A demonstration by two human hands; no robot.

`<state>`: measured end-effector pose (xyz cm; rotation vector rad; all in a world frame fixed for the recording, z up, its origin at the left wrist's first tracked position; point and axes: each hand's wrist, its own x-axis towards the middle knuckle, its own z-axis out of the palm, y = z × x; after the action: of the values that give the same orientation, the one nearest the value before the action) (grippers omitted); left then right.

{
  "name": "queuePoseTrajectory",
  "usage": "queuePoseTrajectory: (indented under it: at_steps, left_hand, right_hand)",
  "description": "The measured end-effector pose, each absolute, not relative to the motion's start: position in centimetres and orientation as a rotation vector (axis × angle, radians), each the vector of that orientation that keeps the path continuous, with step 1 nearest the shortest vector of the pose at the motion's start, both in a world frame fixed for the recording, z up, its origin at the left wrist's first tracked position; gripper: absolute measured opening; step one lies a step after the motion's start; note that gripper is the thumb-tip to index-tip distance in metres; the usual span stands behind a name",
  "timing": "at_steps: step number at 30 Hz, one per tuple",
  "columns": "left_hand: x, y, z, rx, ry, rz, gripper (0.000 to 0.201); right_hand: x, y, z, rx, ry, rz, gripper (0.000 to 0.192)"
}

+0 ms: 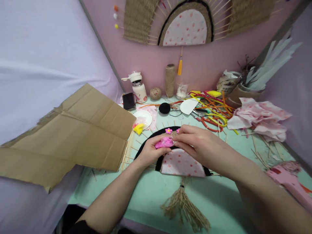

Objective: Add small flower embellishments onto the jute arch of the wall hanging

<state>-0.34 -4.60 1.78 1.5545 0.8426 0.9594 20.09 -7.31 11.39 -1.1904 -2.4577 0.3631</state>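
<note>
Fingers (176, 138) of both hands meet at frame centre, pinched narrow around a small pink piece (163, 142); whether it is foam or felt, cannot tell. Left hand (152, 151) cradles it from below, thumb on top; right hand (202, 146) comes in from the right with fingertips closed on its edge, so the piece is braced from two sides just above the work.

Largest first. Cardboard sheet (73, 130), creased and flattened, fills the left of frame, one edge overlapping the desk (151, 191); it looks pushed aside to keep the middle free.

Under the hands lies a half-round wall hanging (181, 164): spotted pink fabric, black border, bamboo sticks fanning out at its left, a jute tassel (185, 208) trailing toward the lower edge. It lies flat, straight side nearest the person, a position that lets both wrists rest on it while working at the arch top.

Crumpled spotted fabric (259, 118) sits at right, near a tangle of coloured pipe cleaners (212, 110) at upper centre-right. A finished hanging (186, 24) of the same pattern is on the pink wall at top, possibly a model.

Smallest: a pink flower (168, 130) already sits on the arch, just beside the fingertips, with the held piece close below it.
</note>
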Motion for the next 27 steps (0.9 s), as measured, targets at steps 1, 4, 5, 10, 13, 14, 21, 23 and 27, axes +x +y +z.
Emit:
queuePoseTrajectory:
  at_steps: [1, 4, 5, 10, 13, 14, 21, 23, 27]
  left_hand:
    - [-0.3, -4.6, 1.8, 1.603, 0.813, 0.981, 0.046]
    - [-0.2, -4.7, 2.0, 1.777, 0.753, 1.044, 0.047]
    - [-0.3, -4.7, 2.1, 1.842, 0.751, 1.060, 0.047]
    - [-0.7, -4.7, 2.0, 2.182, 0.759, 1.073, 0.049]
    - [-0.8, -4.7, 1.7, 2.272, 0.751, 1.111, 0.050]
    - [-0.8, -4.7, 1.7, 2.273, 0.757, 1.132, 0.048]
    - [-0.6, -5.0, 1.4, 2.225, 0.929, 1.148, 0.044]
    - [-0.6, -5.0, 1.5, 2.227, 0.956, 1.121, 0.043]
    - [-0.5, -4.9, 1.8, 2.261, 0.951, 1.082, 0.040]
  right_hand:
    - [20.1, -7.3, 11.4, -1.218, -2.462, 0.368, 0.024]
    - [20.0, -7.2, 11.3, -1.268, -2.457, 0.408, 0.024]
    - [20.0, -7.2, 11.3, -1.269, -2.447, 0.422, 0.024]
    - [19.7, -6.5, 10.3, -1.273, -2.366, 0.478, 0.026]
    - [19.7, -5.9, 9.5, -1.283, -2.313, 0.532, 0.027]
    - [19.7, -5.7, 9.3, -1.271, -2.301, 0.554, 0.026]
    - [19.3, -5.6, 8.3, -1.158, -2.199, 0.615, 0.018]
    - [19.0, -5.7, 8.0, -1.144, -2.153, 0.638, 0.017]
    - [18.5, -5.6, 7.7, -1.145, -2.117, 0.683, 0.016]
